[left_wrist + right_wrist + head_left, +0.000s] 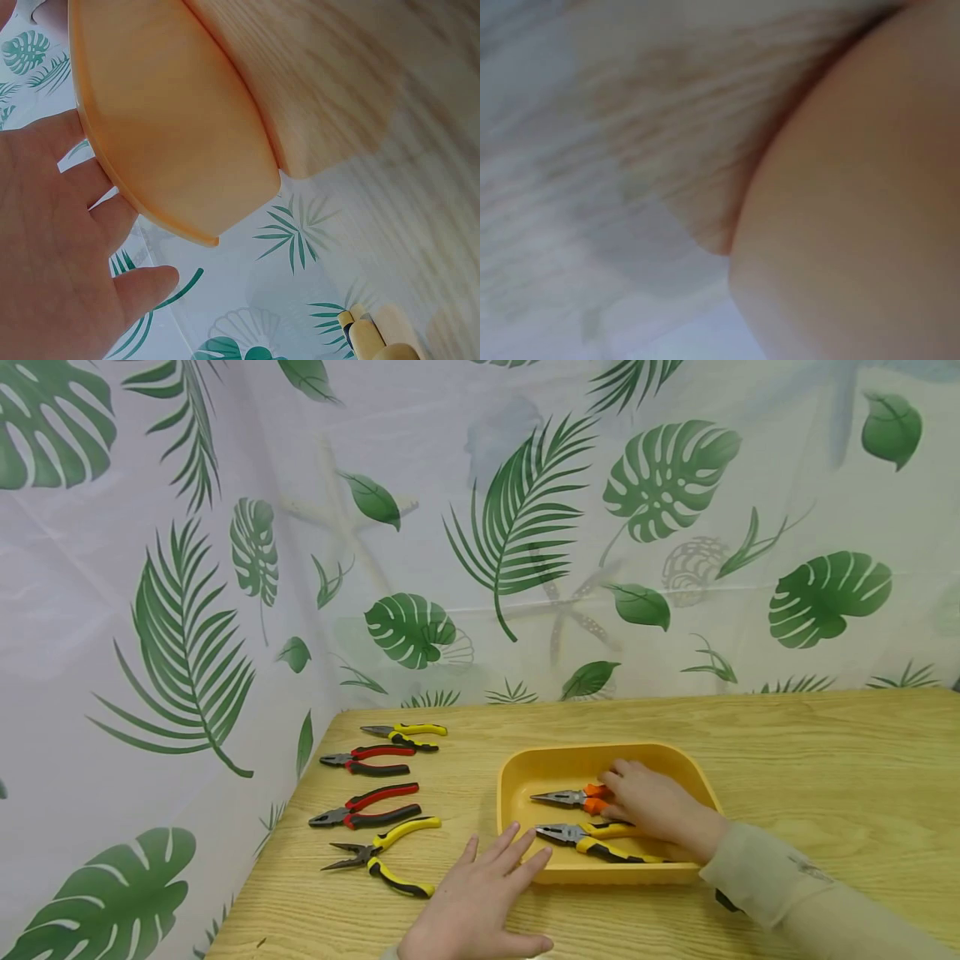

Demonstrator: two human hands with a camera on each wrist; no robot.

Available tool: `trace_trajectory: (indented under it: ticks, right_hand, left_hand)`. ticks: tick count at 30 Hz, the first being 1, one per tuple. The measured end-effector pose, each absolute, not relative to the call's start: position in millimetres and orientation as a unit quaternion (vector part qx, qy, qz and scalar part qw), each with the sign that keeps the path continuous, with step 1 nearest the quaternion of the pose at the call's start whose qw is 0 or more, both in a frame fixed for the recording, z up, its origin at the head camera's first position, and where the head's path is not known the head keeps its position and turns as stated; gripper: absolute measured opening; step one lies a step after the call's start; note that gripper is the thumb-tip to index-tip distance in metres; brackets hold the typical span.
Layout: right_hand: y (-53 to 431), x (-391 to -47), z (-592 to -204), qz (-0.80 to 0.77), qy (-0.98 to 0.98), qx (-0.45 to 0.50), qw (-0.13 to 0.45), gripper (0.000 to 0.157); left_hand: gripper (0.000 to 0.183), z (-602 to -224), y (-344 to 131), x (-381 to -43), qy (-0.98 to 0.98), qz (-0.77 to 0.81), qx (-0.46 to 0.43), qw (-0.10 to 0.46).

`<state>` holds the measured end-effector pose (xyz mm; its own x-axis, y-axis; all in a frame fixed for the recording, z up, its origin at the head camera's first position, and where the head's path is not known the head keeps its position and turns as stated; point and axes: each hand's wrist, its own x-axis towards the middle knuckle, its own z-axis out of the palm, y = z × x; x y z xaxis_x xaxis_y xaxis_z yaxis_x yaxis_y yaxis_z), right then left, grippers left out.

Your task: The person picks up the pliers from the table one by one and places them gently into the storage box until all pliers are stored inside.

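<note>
Inside the yellow tray [517, 853], my right hand [656, 802] grips the orange handles of a pair of long-nose pliers [561, 797], whose jaws point left. The palm hides the handle ends. Just in front of them lies a pair of yellow-and-black combination pliers [566, 834], its handles partly under my right wrist. My left hand [480, 902] is spread with straight fingers at the tray's near left corner. In the left wrist view its fingertips meet the tray's rim [112, 176]. The right wrist view is blurred and shows mostly the tray's outer wall [855, 210].
Left of the tray, a column of pliers lies on the wooden table [825, 777]: yellow-black long-nose pliers [382, 730], two red-black pairs [348, 760], and spread-open yellow-black pliers [365, 854] nearest me. A leaf-patterned sheet [525, 668] hangs behind and along the left.
</note>
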<state>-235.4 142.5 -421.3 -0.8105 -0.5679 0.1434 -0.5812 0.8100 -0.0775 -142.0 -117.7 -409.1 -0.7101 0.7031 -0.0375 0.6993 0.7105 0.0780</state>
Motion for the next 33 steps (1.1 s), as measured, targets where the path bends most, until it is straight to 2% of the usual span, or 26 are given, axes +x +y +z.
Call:
trace_trajectory:
  ticks: [10,25,33]
  right_hand:
    - [143,-227,-408,0.044,-0.931,0.336,0.132,0.046]
    - [150,-207,-389,0.073,-0.917,0.348,0.182,0.053]
    - [155,-191,-383,0.092,-0.918,0.34,0.183,0.059]
  left_hand:
    - [0.08,-408,-117,-141,0.925,0.028,0.379,0.028]
    - [0.08,-408,-117,-142,0.926,0.028,0.376,0.031]
    - [0.079,-409,-118,-143,0.925,0.035,0.376,0.043]
